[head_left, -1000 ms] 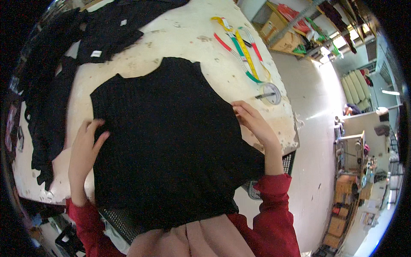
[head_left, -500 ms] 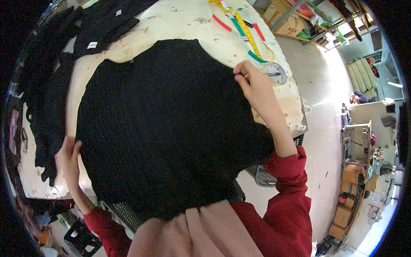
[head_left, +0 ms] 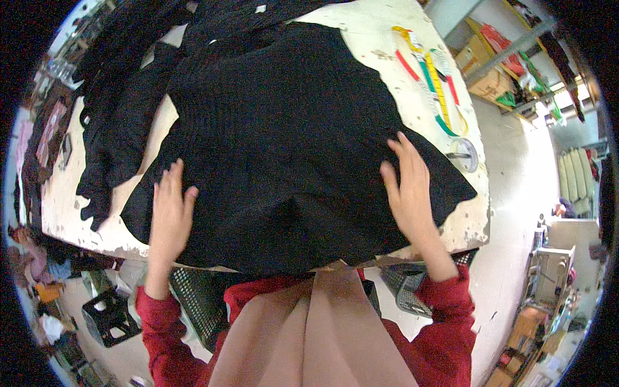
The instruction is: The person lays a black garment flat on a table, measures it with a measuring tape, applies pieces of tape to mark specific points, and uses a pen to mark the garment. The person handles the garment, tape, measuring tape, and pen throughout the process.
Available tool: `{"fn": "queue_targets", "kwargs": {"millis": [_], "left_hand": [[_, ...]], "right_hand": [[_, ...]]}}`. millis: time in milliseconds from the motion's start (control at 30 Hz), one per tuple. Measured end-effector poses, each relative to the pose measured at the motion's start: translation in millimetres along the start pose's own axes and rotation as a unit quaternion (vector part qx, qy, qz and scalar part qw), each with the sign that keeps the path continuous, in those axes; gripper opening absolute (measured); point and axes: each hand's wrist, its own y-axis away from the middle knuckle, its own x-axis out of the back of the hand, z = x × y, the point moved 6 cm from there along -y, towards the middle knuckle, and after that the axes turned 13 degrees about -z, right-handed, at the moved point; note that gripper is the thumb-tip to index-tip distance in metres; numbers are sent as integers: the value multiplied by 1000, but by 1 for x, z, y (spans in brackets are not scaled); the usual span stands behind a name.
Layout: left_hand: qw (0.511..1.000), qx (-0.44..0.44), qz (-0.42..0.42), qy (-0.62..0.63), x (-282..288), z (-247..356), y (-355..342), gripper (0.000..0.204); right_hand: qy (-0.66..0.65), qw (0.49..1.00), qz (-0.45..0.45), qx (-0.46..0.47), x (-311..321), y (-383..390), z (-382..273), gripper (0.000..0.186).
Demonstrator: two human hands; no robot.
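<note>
A large black knitted fabric piece [head_left: 284, 129] lies spread over the white, stained table [head_left: 367, 22], down to its near edge. My left hand [head_left: 171, 206] rests on the left part of the fabric, fingers stretched out. On the right part lies my right hand [head_left: 409, 197], its fingers apart. Coloured tape measures [head_left: 437, 93] sit at the table's right, with a round tape roll [head_left: 465, 155] below them, just beside the fabric.
More black garment pieces [head_left: 109, 116] cover the table's left side. Below the near edge are dark perforated baskets [head_left: 201, 303] and a black crate [head_left: 113, 316]. Shelving with boxes [head_left: 490, 55] stands at upper right, a bench [head_left: 551, 277] at right, and a person [head_left: 563, 209] is far back.
The black fabric has moved farther up the table toward the left-hand pieces. Both my hands have let go of its edges and now lie spread on it. The view has shifted.
</note>
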Motion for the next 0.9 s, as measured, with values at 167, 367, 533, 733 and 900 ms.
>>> {"fn": "queue_targets", "kwargs": {"millis": [167,367,533,733,900], "left_hand": [[991,-53,45,115,-15,-65,11,48],[989,-105,42,99,-1,-42,14,44],[944,-293,-108,105,13,66,78,52],[928,-316,-114,161,-15,60,107,21],[816,-322,-408,251,-1,55,121,21]], "right_hand": [[119,982,-148,-10,-29,34,46,67],[43,989,-139,35,-13,38,20,63],[-78,930,-261,246,4,81,-78,60],[-16,910,-290,295,7,102,-89,40],[-107,795,-540,254,11,111,-87,33]]}}
